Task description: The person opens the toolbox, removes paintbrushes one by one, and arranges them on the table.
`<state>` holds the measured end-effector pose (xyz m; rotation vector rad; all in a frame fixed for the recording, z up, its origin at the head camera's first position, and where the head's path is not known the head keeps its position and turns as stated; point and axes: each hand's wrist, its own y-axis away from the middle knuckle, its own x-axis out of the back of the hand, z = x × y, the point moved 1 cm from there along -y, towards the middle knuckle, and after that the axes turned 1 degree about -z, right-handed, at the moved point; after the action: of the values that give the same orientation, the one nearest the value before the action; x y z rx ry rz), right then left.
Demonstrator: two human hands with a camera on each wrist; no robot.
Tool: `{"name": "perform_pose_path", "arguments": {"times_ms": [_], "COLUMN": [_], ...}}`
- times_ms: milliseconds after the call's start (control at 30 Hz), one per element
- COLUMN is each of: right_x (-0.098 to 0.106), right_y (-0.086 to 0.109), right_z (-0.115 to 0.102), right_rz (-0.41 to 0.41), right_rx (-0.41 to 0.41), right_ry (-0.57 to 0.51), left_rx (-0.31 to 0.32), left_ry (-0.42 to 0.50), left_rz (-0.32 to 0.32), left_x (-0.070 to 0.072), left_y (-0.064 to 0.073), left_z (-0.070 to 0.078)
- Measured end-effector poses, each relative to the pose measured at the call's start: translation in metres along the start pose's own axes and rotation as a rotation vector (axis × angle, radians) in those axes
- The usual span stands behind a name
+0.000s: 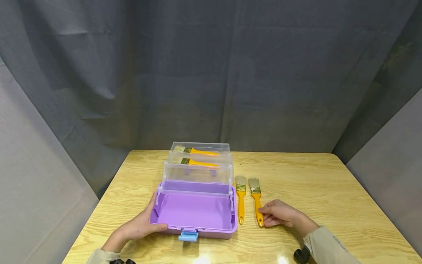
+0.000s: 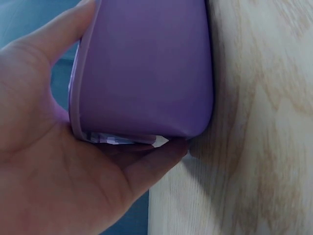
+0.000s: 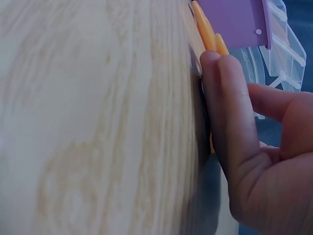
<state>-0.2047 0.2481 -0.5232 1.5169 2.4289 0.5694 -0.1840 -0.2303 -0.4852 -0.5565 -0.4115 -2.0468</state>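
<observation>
An open purple toolbox (image 1: 197, 212) with a light blue latch (image 1: 188, 235) stands on the table, its clear tiered trays (image 1: 197, 179) raised behind. My left hand (image 1: 141, 222) grips its left end, thumb along the front rim; the left wrist view shows the fingers around the purple wall (image 2: 146, 68). Two paintbrushes with orange handles lie right of the box, bristles pointing away. With thumb and fingers my right hand (image 1: 280, 214) pinches the handle of the right-hand paintbrush (image 1: 256, 201). The other paintbrush (image 1: 241, 201) lies between that one and the box.
Two more orange-handled brushes lie in the trays, the upper brush (image 1: 201, 151) behind the lower brush (image 1: 201, 163). A wooden table (image 1: 313, 183) bears everything. Behind it hangs a dark grey curtain (image 1: 197, 73), with pale grey panels (image 1: 39, 176) at both sides.
</observation>
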Motion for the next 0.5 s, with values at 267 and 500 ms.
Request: {"name": "perform_pose_path", "arguments": {"times_ms": [267,500], "right_x": [-0.002,0.001], "right_y": [0.003,0.011], "right_z": [-0.004,-0.023], "right_rz": [0.057,0.084], "right_rx": [0.006,0.09], "right_ry": [0.095,0.276], "left_rx": [0.013,0.016], "left_ry": [0.0,-0.007], "left_rz": [-0.005,0.0], "left_x": [0.0,0.0], "left_y": [0.001,0.002], "left_z": [0.001,0.003]}}
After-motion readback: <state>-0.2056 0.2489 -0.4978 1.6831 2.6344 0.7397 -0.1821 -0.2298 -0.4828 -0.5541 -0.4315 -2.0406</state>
